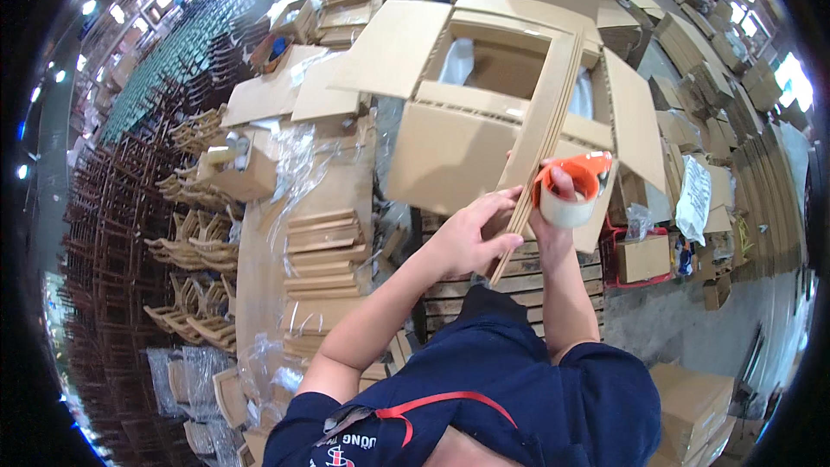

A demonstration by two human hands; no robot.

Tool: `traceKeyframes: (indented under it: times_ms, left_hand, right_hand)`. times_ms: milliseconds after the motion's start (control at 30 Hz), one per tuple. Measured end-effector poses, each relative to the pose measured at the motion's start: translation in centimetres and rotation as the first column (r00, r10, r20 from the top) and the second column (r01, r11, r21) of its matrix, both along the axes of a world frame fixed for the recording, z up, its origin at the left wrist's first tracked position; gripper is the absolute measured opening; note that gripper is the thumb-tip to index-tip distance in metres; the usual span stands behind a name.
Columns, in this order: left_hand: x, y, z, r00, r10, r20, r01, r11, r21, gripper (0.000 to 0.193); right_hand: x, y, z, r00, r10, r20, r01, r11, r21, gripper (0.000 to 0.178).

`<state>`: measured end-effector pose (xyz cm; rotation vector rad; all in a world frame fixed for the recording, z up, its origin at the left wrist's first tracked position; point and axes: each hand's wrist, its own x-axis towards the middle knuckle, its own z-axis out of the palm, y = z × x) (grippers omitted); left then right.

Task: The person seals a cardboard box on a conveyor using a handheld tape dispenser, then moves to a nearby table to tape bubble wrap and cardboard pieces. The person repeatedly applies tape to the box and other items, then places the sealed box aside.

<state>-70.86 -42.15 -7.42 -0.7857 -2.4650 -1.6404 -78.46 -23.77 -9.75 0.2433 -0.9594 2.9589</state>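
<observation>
A stack of long, flat cardboard strips (pixel 549 112) stands tilted in front of me, its far end over an open carton (pixel 458 151). My left hand (pixel 480 233) is closed on the near part of the strips, thumb on the near side. In my right hand (pixel 553 220) is an orange tape dispenser (pixel 575 173) with a roll of clear tape, held close against the strips' right side. Some of that hand's fingers are hidden behind the dispenser and the strips. The carton's flaps are spread, and whitish wrapping shows inside it.
A cardboard-covered table (pixel 259 281) on the left bears stacked cardboard pieces (pixel 324 255) and plastic film. Wooden chair parts (pixel 199 242) lie beyond it. A wooden pallet (pixel 566 285) is below my hands. On the right are a red crate (pixel 635 259) and stacked flattened cartons (pixel 769 199).
</observation>
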Motion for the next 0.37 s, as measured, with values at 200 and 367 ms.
traceKeyframes:
  times_ms: [200,367]
  left_hand:
    - [-12.7,0.4,-7.9,0.813,0.514,-0.274,-0.561,0.818,-0.127,0.064]
    - [-23.6,-9.4,-11.5,0.342,0.811,0.475,-0.767,0.533,-0.359,0.102]
  right_hand:
    - [-19.5,10.5,-3.1,0.998,-0.039,0.041,0.037,0.998,0.06,0.019]
    - [-34.6,9.3,-6.0,0.985,0.143,0.095,-0.152,0.984,0.096,0.03]
